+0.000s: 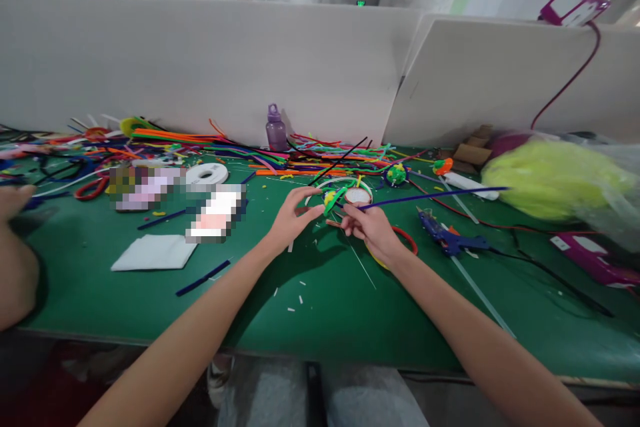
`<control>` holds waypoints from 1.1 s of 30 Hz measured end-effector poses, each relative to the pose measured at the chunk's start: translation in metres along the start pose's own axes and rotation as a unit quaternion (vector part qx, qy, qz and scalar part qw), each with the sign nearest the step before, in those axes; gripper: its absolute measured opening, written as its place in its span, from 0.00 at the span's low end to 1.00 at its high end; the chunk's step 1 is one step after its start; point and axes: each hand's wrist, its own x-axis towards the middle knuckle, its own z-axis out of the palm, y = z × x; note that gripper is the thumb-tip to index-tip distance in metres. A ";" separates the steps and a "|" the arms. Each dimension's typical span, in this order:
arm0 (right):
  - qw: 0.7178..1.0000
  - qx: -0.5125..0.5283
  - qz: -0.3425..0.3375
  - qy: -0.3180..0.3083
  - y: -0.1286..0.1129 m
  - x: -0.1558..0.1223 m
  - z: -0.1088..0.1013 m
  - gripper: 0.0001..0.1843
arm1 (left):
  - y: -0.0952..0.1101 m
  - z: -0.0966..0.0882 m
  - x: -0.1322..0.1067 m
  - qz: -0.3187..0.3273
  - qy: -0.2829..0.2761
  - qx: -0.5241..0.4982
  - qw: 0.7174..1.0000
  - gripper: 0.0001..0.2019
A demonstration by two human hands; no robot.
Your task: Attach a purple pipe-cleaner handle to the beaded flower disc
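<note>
Left hand (293, 217) pinching small green-and-yellow piece (334, 199) just above green table (320, 307). Right hand (373, 228) gripping blue pipe cleaner (440, 196), near end meeting piece. Seemingly joining the two; wrapping calling for steady pinch, fine fingertip control. Glue gun (443, 233) lying near right hand.

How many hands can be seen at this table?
3. The person's left hand and right hand are close together at the centre; another person's hand lies at the left edge. That person's second hand is out of view.
</note>
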 end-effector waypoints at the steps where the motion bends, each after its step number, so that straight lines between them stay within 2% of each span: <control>1: 1.000 0.025 0.018 -0.004 0.000 0.000 0.000 0.15 | 0.000 0.000 0.000 0.002 0.014 0.005 1.000 0.15; 4: 0.995 0.085 0.052 -0.007 -0.002 -0.001 -0.001 0.16 | 0.000 0.000 0.000 -0.004 0.035 0.013 0.999 0.13; 8: 0.990 0.128 0.059 -0.003 -0.005 -0.003 0.001 0.16 | 0.001 0.003 0.000 -0.029 0.019 0.009 0.999 0.17; 16: 0.986 0.160 0.012 0.050 -0.006 -0.003 0.007 0.13 | 0.004 0.000 -0.001 -0.064 -0.030 0.001 0.998 0.13; 20: 0.975 0.209 0.013 0.073 -0.005 -0.004 0.010 0.13 | 0.005 0.007 -0.005 -0.085 -0.085 -0.036 0.992 0.12; 23: 0.967 0.249 0.016 0.060 -0.006 -0.007 0.018 0.14 | 0.006 0.016 -0.008 -0.107 -0.106 -0.076 0.986 0.11; 27: 0.961 0.275 0.008 0.028 -0.011 -0.014 0.033 0.15 | 0.007 0.026 -0.012 -0.138 -0.088 -0.149 0.975 0.13; 33: 0.958 0.285 -0.008 0.042 -0.015 -0.019 0.044 0.14 | 0.005 0.035 -0.018 -0.183 -0.038 -0.279 0.942 0.09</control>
